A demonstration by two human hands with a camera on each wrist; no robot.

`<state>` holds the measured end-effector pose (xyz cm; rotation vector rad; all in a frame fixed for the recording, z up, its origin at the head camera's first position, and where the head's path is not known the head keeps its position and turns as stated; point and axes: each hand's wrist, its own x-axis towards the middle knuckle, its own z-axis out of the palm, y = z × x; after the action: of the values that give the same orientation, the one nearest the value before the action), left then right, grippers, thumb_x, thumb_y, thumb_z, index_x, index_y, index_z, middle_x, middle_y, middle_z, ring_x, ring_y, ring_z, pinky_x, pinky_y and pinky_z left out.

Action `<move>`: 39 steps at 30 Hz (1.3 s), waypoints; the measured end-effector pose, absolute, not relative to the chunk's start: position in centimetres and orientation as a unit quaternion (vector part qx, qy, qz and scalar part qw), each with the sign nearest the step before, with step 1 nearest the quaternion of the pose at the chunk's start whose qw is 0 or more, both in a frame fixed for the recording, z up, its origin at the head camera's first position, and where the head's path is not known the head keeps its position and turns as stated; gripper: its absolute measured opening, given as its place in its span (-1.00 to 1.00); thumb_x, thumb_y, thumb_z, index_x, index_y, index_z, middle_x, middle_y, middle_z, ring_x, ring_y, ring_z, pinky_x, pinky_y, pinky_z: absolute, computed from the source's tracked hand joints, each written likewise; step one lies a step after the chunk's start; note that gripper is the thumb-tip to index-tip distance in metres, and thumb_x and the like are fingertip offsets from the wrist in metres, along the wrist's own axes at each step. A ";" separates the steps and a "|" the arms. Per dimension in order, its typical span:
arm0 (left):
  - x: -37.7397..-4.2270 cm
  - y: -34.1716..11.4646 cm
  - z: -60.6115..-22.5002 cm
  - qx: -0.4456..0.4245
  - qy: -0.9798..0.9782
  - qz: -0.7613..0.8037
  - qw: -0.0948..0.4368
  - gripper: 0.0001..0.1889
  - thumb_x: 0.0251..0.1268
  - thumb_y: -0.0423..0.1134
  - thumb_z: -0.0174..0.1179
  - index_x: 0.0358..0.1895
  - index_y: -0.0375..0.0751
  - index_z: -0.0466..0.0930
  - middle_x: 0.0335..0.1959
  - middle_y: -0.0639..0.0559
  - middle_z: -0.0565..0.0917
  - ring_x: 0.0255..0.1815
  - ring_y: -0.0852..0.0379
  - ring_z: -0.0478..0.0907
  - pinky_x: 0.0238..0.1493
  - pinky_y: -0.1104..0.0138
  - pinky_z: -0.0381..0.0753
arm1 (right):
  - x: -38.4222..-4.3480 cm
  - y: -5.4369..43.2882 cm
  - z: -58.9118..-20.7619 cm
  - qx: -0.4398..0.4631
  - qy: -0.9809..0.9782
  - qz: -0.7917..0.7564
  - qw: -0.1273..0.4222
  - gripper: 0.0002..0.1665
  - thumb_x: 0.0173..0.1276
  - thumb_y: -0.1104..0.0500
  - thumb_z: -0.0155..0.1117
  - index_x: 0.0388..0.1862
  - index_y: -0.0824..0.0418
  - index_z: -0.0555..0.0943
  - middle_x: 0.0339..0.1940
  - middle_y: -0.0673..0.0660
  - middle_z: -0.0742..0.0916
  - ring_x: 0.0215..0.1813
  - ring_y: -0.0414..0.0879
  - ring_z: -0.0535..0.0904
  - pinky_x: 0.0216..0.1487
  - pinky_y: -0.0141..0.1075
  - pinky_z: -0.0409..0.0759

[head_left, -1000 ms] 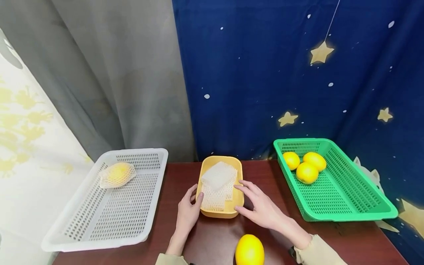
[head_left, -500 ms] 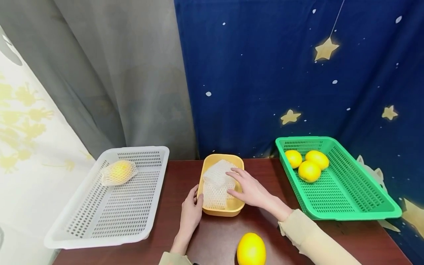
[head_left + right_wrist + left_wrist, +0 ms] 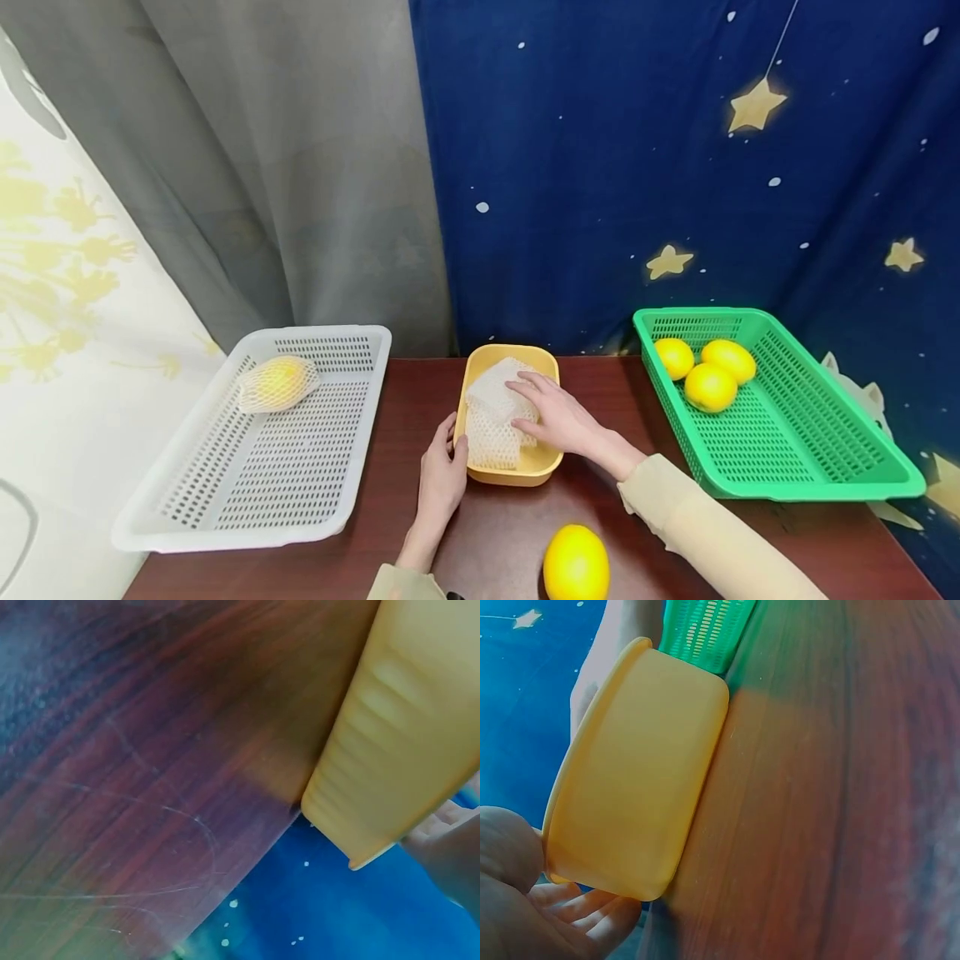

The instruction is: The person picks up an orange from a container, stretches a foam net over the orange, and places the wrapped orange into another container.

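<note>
In the head view, my left hand (image 3: 442, 477) holds the left side of a small yellow plastic container (image 3: 512, 478). The left wrist view shows the thumb by the rim and the fingers at the side wall. White foam net sleeves (image 3: 497, 398) lie in a loose pile inside. Over their right side is my right hand (image 3: 561, 417), thumb and fingers spread apart, fingertips at the nets; whether they touch cannot be told. A yellow oval fruit (image 3: 576, 563) rests on the table in front of the container, apart from both hands.
A white slotted basket (image 3: 300, 479) at left bears one yellow fruit in a foam net (image 3: 281, 383). The green basket (image 3: 780, 450) at right contains three bare yellow fruits (image 3: 710, 387). Curtains (image 3: 525, 167) hang behind the dark red table (image 3: 502, 558).
My right hand has moved left, from the container's right rim to over the foam nets. The left hand stays at the container's left side. The head view has shifted slightly.
</note>
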<state>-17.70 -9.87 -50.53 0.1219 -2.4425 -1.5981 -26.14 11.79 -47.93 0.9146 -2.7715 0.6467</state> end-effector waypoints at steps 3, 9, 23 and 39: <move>-17.7 -9.8 -50.6 0.043 -0.830 -0.545 0.109 -0.52 0.59 -0.36 0.08 0.48 -0.41 0.42 0.33 -0.36 0.65 0.22 -0.24 0.73 0.17 -0.03 0.74 | -26.4 11.6 -48.3 0.301 -0.926 0.218 0.070 -0.31 0.44 -0.03 0.44 0.49 0.07 0.52 0.54 0.25 0.54 0.54 0.22 0.49 0.49 0.13 0.55; -17.8 -9.7 -50.5 0.047 -0.832 -0.542 0.111 -0.53 0.59 -0.35 0.09 0.47 -0.39 0.43 0.32 -0.35 0.67 0.21 -0.22 0.74 0.16 -0.03 0.74 | -26.6 11.1 -48.5 0.299 -0.930 0.205 0.057 -0.38 0.46 0.01 0.43 0.46 0.04 0.57 0.52 0.23 0.56 0.53 0.21 0.49 0.52 0.11 0.53; -17.9 -10.0 -50.3 0.046 -0.836 -0.536 0.108 -0.53 0.59 -0.30 0.12 0.46 -0.39 0.45 0.31 -0.37 0.66 0.18 -0.24 0.75 0.16 -0.04 0.74 | -26.9 10.6 -48.3 0.330 -0.920 0.176 0.114 -0.76 0.45 0.15 0.42 0.06 0.11 0.79 0.05 0.08 0.84 0.16 0.02 0.73 0.30 -0.08 0.70; -17.8 -11.4 -47.6 0.064 -0.808 -0.564 0.158 -0.53 0.60 -0.20 0.17 0.46 -0.27 0.49 0.43 -0.27 0.60 0.39 -0.23 0.63 0.31 -0.06 0.68 | -25.9 12.8 -44.1 0.189 -0.826 0.479 0.230 -0.76 0.47 0.27 0.38 0.05 0.30 0.78 -0.07 0.27 0.86 -0.08 0.09 0.83 -0.03 -0.13 0.83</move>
<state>-17.75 -11.41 -47.61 0.1830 -2.3106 -1.6124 -25.93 12.81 -44.09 0.5188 -2.2732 1.3172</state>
